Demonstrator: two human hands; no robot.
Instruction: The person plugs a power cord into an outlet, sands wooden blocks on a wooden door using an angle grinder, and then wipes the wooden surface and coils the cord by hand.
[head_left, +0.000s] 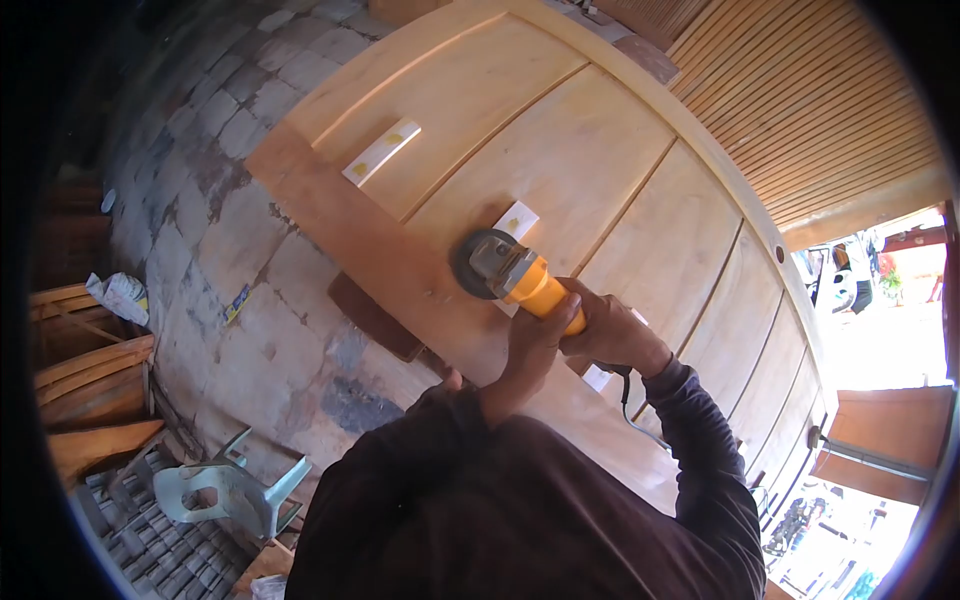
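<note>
A yellow angle grinder [540,290] with a grey metal head is in both my hands. Its dark round disc [472,264] lies at the brown border of a large wooden panel [620,170], which looks like a door; whether it touches the wood I cannot tell. My left hand [532,348] closes around the near side of the yellow body. Around its rear end wraps my right hand [618,332]. A dark cord [627,395] runs down from the tool across the panel. Just beyond the disc sits a small whitish block [518,219] with a yellow mark.
Another whitish strip [382,152] lies on the panel. Below its edge is a stained paved floor [230,240]. A pale green plastic chair [235,490] stands at lower left, near stacked wooden pieces [95,375]. Slatted wood [800,100] is at upper right.
</note>
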